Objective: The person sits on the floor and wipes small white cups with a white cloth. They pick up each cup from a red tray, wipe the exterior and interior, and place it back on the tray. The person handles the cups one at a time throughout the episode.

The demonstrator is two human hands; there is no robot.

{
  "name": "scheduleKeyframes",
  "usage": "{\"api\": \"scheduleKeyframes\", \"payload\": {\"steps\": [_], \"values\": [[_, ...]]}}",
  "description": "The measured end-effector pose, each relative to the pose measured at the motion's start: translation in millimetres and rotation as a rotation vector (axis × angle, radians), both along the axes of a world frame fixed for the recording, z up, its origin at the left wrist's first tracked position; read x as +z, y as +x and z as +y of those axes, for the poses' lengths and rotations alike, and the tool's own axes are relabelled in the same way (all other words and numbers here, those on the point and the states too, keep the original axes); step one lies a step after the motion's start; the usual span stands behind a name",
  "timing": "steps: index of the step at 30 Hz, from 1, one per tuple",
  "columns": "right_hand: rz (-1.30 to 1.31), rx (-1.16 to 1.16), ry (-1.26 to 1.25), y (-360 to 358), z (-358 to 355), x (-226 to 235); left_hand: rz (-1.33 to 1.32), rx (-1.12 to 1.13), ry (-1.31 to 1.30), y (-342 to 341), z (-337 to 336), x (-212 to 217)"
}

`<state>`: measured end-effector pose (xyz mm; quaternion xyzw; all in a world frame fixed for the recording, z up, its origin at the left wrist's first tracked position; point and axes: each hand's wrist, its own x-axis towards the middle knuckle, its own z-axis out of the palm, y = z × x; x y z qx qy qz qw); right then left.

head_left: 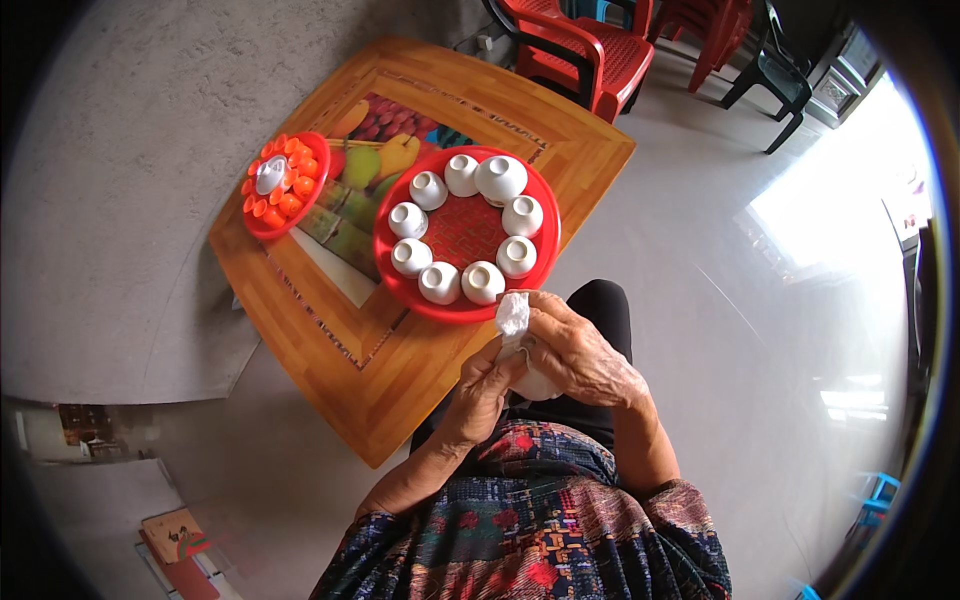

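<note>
Just off the near edge of the table, above my lap, both my hands are closed together. My left hand (484, 392) grips the left side of a white bowl (540, 386), which is mostly covered by the fingers. My right hand (580, 350) is wrapped over its far side, pressing a crumpled white tissue (513, 313) against it. Right beyond my hands lies a round red tray (383, 255) with a patterned middle. Several white bowls (522, 216) stand upside down in a ring on it, one (501, 179) larger than the others.
At the table's (370, 420) far left sits a smaller red tray (322, 152) with orange cups (290, 205) around a pale pot (270, 174). A fruit-picture panel (345, 225) covers the tabletop's middle. Red chairs (625, 60) and a dark chair (780, 85) stand beyond.
</note>
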<state>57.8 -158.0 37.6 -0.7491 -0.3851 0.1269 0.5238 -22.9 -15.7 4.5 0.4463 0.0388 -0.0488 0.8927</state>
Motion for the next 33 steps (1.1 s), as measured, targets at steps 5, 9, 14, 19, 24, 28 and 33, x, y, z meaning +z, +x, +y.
{"api": "scheduleKeyframes", "payload": {"steps": [5,9,14,19,24,28,33], "values": [[0.021,0.003,0.11,-6,3,3,0.015,0.011,-0.03,-5,8,4],[0.511,-0.185,0.152,-4,2,7,0.026,0.076,-0.121,-1,9,3],[0.359,-0.395,0.297,-18,15,-19,0.098,0.122,-0.348,6,12,-11],[0.481,-0.427,0.283,-29,19,-24,0.188,0.096,-0.584,16,14,-1],[0.056,-0.524,0.214,-40,29,-37,0.143,0.096,-0.609,21,19,-11],[-0.315,-0.646,0.178,-41,36,-35,0.162,0.229,-0.446,23,14,-5],[0.461,-0.518,0.345,-30,21,-30,0.147,0.254,-0.448,20,16,-6]]}}
